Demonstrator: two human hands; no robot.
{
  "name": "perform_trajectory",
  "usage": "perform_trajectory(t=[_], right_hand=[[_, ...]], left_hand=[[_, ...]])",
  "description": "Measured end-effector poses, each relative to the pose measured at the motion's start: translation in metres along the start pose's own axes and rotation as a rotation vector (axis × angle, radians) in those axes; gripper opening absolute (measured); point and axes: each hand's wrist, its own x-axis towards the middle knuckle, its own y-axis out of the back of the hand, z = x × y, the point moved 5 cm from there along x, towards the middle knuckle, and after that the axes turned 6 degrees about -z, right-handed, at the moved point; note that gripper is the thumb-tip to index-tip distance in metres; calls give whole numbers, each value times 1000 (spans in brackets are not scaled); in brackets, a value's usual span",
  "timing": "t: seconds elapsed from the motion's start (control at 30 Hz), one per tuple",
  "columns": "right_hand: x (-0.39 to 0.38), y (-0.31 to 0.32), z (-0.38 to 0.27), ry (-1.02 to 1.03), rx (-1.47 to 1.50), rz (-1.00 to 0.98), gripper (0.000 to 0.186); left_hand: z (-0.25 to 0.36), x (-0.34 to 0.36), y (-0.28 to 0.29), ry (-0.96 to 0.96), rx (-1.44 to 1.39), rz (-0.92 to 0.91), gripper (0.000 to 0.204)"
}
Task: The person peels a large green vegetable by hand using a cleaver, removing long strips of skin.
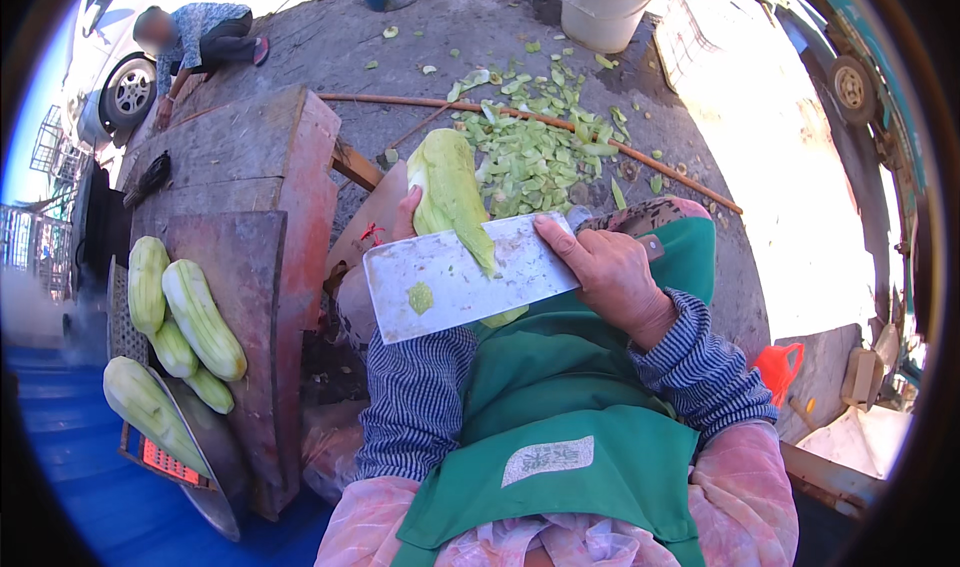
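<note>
Apparently peeling a pale-green gourd, gripping it in the left hand, clamping a cleaver in the right hand, likely needing shallow strokes.

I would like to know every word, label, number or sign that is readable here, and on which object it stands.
Nothing can be quoted.
Pale four-sided patch on the green cloth apron: marks like writing, too small and blurred to read.
Broad rectangular metal cleaver: no lettering can be made out.
</note>
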Motion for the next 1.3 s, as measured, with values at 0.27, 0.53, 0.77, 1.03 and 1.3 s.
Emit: perform_trajectory(t=[0.27,0.53,0.77,1.03,1.3], right_hand=[[-9,-15,3,-475,849,-307,37],[3,10,-35,55,148,-19,77],[11,-4,-34,67,61,-6,72],[9,-42,44,-281,7,-17,60],[25,-3,-29,27,75,-39,61]], left_hand=[[-5,-1,6,-160,-63,22,68],[-7,-1,-7,-40,-238,-196,71],[-8,-1,-3,-55,-202,-164,71],[-6,-7,-4,-195,-145,52,62],[-10,3,13,-308,60,84,63]])
